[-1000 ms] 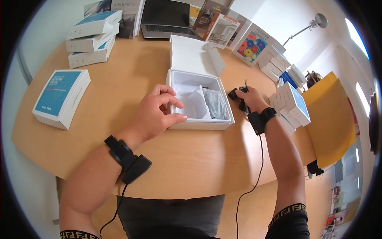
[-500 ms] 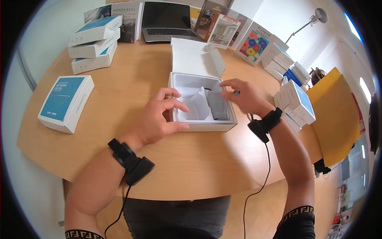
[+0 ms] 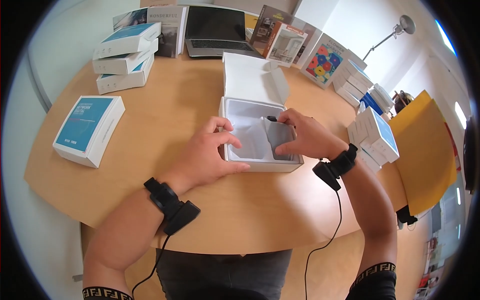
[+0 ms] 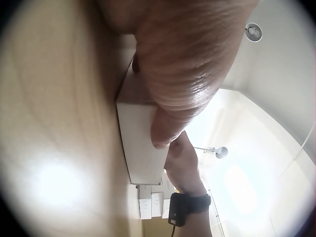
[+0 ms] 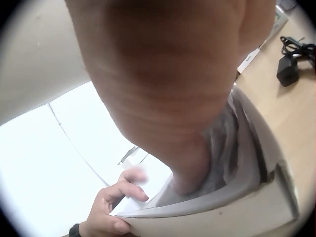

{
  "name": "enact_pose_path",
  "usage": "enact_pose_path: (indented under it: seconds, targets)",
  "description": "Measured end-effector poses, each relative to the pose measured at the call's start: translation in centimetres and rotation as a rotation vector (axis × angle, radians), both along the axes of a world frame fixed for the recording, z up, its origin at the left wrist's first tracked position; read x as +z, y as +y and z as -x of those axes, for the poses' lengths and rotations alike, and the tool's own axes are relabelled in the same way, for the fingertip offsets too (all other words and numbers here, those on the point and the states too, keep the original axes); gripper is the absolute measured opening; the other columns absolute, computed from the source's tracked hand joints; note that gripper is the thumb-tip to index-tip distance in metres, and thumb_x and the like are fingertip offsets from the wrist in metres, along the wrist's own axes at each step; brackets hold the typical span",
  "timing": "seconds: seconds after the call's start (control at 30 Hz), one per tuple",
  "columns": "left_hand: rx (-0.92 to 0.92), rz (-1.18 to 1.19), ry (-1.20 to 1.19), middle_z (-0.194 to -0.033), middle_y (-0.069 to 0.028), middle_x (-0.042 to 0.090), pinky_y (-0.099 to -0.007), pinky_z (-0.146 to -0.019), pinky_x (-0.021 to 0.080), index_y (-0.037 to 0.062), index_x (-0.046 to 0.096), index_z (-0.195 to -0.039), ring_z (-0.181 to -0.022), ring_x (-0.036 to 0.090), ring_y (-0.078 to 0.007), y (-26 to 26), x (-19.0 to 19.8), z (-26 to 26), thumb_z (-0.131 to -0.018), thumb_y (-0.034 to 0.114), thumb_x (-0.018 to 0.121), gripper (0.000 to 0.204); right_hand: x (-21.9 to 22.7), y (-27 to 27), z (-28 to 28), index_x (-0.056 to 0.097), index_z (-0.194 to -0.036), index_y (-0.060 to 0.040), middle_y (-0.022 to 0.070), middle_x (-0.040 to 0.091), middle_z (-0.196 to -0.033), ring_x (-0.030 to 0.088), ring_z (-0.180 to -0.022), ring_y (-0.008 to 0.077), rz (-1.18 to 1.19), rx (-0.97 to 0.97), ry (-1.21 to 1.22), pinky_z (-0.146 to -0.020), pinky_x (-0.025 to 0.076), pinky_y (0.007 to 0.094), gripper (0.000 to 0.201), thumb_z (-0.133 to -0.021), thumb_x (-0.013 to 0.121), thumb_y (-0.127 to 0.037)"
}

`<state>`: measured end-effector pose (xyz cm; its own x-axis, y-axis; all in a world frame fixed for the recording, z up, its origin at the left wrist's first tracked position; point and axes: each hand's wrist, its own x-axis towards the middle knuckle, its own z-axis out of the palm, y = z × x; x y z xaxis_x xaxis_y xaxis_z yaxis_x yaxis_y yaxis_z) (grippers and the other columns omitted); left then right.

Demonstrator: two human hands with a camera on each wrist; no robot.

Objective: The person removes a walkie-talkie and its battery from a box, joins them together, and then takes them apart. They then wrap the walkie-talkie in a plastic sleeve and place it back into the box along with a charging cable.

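Note:
An open white box [image 3: 270, 167] stands on the table, its lid [image 3: 249, 80] folded back and a white divided insert inside. My left hand [image 3: 205, 152] holds its left front corner, fingers over the left wall and thumb along the front. My right hand [image 3: 315, 137] reaches into the right compartment, thumb and fingers gripping a greyish plastic bag [image 3: 281, 136]; the bag's contents do not show clearly. A small black piece [image 3: 271, 118] shows at the compartment's back. Beside the box, a black power adapter [image 5: 288, 70] with coiled cable lies on the table in the right wrist view.
A blue and white box [image 3: 89, 127] lies at left, with stacked boxes [image 3: 125, 60] behind it. More boxes [image 3: 372, 132] are stacked at right beside a yellow folder [image 3: 425, 150]. An open laptop [image 3: 217, 35] and upright books [image 3: 285, 42] line the back.
My right hand has let go of the black adapter and cable right of the box and moved left into the right compartment. My left hand stays at the box's left side.

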<state>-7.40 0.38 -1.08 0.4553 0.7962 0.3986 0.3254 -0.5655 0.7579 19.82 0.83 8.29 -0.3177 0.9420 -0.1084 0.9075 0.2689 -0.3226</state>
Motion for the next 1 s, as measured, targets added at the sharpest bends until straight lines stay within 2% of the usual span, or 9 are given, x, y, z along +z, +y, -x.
enact_pose_path:
  seconds: [0.23, 0.3, 0.4, 0.53, 0.63, 0.7, 0.73, 0.83, 1.0]
  targets:
    - [0.004, 0.036, -0.010, -0.125, -0.0061, 0.048, -0.0346, -0.093, 0.048, 0.0088, 0.072, -0.097, -0.111, 0.056, -0.0232, 0.3, -0.5, -0.2, -0.069, 0.032, 0.091, 0.040, -1.5, -1.7, -0.2, 0.047, -0.139, -0.0067, 0.0161, 0.060, -0.121, 0.061, -0.113, 0.0309, -0.198, 0.038, 0.363, -0.097, 0.049, 0.0405, 0.082, -0.069, 0.089, -0.013]
    - [0.039, -0.054, -0.020, -0.124, -0.0082, 0.050, -0.0348, -0.079, 0.053, 0.0063, 0.072, -0.094, -0.082, 0.062, -0.0189, 0.5, -0.7, -0.3, -0.068, 0.033, 0.090, 0.041, -1.1, -2.6, 0.5, 0.049, -0.141, -0.0126, 0.0112, 0.059, -0.116, 0.061, -0.110, 0.0274, -0.208, -0.022, 0.389, -0.096, 0.050, 0.0390, 0.082, -0.069, 0.088, -0.006]
    - [0.045, 0.030, -0.008, -0.126, -0.0056, 0.048, -0.0338, -0.085, 0.050, 0.0086, 0.071, -0.098, -0.102, 0.058, -0.0212, 0.4, -0.5, -0.3, -0.069, 0.032, 0.092, 0.042, -1.8, -3.5, 0.8, 0.052, -0.140, -0.0128, 0.0080, 0.057, -0.112, 0.061, -0.106, 0.0244, -0.302, 0.018, 0.317, -0.094, 0.051, 0.0355, 0.079, -0.070, 0.086, -0.003]
    - [0.078, -0.025, -0.020, -0.129, -0.0056, 0.048, -0.0334, -0.081, 0.051, 0.0084, 0.070, -0.103, -0.096, 0.058, -0.0195, 0.7, -0.9, -0.4, -0.070, 0.031, 0.091, 0.044, -2.8, -3.9, 0.7, 0.055, -0.138, -0.0137, 0.0064, 0.055, -0.110, 0.061, -0.104, 0.0206, -0.480, -0.024, 0.362, -0.092, 0.051, 0.0340, 0.076, -0.069, 0.086, 0.000]
    - [0.128, -0.054, -0.036, -0.132, -0.0061, 0.048, -0.0324, -0.078, 0.051, 0.0081, 0.069, -0.107, -0.088, 0.058, -0.0175, 1.0, -1.1, -0.4, -0.073, 0.032, 0.089, 0.045, -3.3, -3.8, 1.0, 0.051, -0.140, -0.0108, 0.0058, 0.056, -0.112, 0.061, -0.104, 0.0185, -0.603, -0.189, 0.635, -0.091, 0.052, 0.0332, 0.076, -0.073, 0.083, 0.004]
    - [0.123, 0.030, -0.109, -0.136, -0.0067, 0.048, -0.0310, -0.075, 0.051, 0.0081, 0.069, -0.110, -0.082, 0.056, -0.0155, 0.8, -0.6, -0.4, -0.076, 0.031, 0.088, 0.045, -2.8, -4.7, 2.9, 0.046, -0.142, -0.0063, 0.0060, 0.056, -0.113, 0.061, -0.105, 0.0176, -0.597, -0.135, 1.264, -0.089, 0.054, 0.0320, 0.073, -0.079, 0.080, 0.005]
    - [0.126, 0.028, -0.098, -0.136, -0.0067, 0.048, -0.0310, -0.075, 0.051, 0.0081, 0.069, -0.110, -0.082, 0.056, -0.0155, 0.9, -0.7, -0.4, -0.076, 0.031, 0.088, 0.045, -2.7, -5.1, 3.5, 0.042, -0.143, -0.0024, 0.0077, 0.055, -0.117, 0.061, -0.105, 0.0189, -0.605, -0.128, 1.267, -0.087, 0.055, 0.0312, 0.069, -0.084, 0.077, 0.002]
    - [0.297, -0.322, -0.158, -0.129, -0.0060, 0.053, -0.0277, -0.073, 0.051, 0.0074, 0.069, -0.110, -0.079, 0.056, -0.0123, 0.6, -0.5, 0.0, -0.079, 0.029, 0.086, 0.042, -3.8, -5.6, 4.7, 0.042, -0.144, -0.0025, 0.0089, 0.053, -0.123, 0.060, -0.110, 0.0193, -0.543, -0.190, 1.384, -0.091, 0.053, 0.0324, 0.069, -0.084, 0.077, 0.000]
    - [-0.083, 0.307, -0.225, -0.086, -0.0001, 0.065, -0.0243, -0.066, 0.047, 0.0016, 0.070, -0.107, -0.075, 0.058, -0.0066, -2.4, 0.6, -0.3, -0.088, 0.027, 0.079, 0.033, -5.6, -6.4, 6.0, 0.038, -0.146, -0.0029, 0.0116, 0.052, -0.131, 0.057, -0.117, 0.0208, -0.371, -0.188, 1.503, -0.095, 0.051, 0.0344, 0.074, -0.084, 0.078, -0.002]
